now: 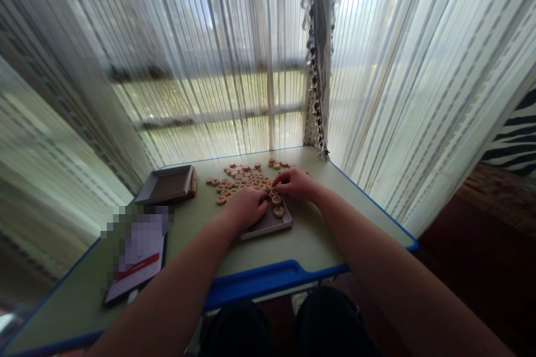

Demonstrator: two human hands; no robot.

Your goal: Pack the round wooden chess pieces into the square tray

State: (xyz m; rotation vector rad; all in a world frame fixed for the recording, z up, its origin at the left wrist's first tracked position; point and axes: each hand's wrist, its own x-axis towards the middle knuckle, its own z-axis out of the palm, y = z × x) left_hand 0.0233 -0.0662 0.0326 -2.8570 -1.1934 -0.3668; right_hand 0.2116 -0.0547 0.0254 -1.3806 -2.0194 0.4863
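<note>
Round wooden Chinese chess pieces (251, 174) with carved characters lie spread over the table's far half. In front of them rests a shallow open box (270, 226), with a short line of chess pieces (278, 211) along its right inner side. My left hand (248, 207) lies over the left part of this box, fingers curled inward; its fingertips are hidden, so what they hold cannot be made out. At the box's far right corner, my right hand (293, 184) is closed in a pinch on a chess piece (275, 189), largely covered by the fingers.
Another shallow box part (167, 185) stands at the back left on something brown. A dark-edged tablet or phone (140, 259), partly pixelated, lies at the left. The pale table (322, 245) has a blue rim. Sheer curtains (234, 95) hang behind it.
</note>
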